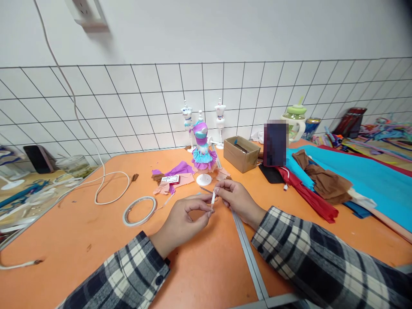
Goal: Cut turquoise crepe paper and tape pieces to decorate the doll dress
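Note:
A short white strip of tape (213,198) is stretched upright between my two hands. My left hand (186,217) pinches its lower end between thumb and fingertips. At the upper end, my right hand (240,198) pinches it with thumb and forefinger. Just behind the fingers lies a thin metal tool (205,189), partly hidden by my hands. A small dress form (201,141) in a purple and turquoise ruffled crepe-paper dress stands beyond them on its round white base (204,179). To the left, a roll of white tape (139,222) lies flat with a loose end trailing off.
Purple and peach paper scraps (182,169) surround a small red-and-white box (170,180). Two white dress forms (220,116) stand by the tiled wall. Right of them are a cardboard box (241,153), a propped-up phone (276,143), a lidded jug (294,122) and colored paper (350,167).

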A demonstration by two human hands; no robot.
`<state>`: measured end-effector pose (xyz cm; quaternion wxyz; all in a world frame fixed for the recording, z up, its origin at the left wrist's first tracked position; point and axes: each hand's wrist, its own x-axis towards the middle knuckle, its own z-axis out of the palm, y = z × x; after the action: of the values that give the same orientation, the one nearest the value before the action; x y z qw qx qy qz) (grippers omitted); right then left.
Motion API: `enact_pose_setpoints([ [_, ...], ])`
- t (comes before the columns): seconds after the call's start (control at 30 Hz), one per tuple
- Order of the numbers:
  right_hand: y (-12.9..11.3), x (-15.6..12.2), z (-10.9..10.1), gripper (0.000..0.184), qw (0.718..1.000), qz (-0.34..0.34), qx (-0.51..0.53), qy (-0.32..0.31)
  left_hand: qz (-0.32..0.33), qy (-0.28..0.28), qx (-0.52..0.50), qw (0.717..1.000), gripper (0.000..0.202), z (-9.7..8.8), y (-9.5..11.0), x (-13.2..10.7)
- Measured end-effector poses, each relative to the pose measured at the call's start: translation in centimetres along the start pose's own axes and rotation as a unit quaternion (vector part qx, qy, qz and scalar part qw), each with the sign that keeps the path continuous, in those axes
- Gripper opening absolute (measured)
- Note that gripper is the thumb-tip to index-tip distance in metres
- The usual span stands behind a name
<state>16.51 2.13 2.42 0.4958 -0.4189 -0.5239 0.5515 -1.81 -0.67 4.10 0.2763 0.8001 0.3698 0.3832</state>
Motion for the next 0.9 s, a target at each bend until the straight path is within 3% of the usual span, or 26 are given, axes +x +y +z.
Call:
enact_pose_setpoints([
  [0.17, 0.06, 0.17, -0.14, 0.024, 1.0, -0.009, -0.021, 0.017, 0.045, 0.035, 0.041, 0.998, 0.011, -0.16, 0.54, 0.25],
  [0.4, 0.22, 0.35, -0.3, 0.025, 0.998, -0.021, -0.048, 0.026, 0.034, 0.01, 0.006, 0.999, 0.012, -0.07, 0.67, 0.29],
  [0.9, 0.34, 0.53, -0.08, 0.024, 0.996, -0.028, -0.074, 0.04, 0.005, 0.014, -0.029, 0.999, 0.013, -0.05, 0.44, 0.01],
])
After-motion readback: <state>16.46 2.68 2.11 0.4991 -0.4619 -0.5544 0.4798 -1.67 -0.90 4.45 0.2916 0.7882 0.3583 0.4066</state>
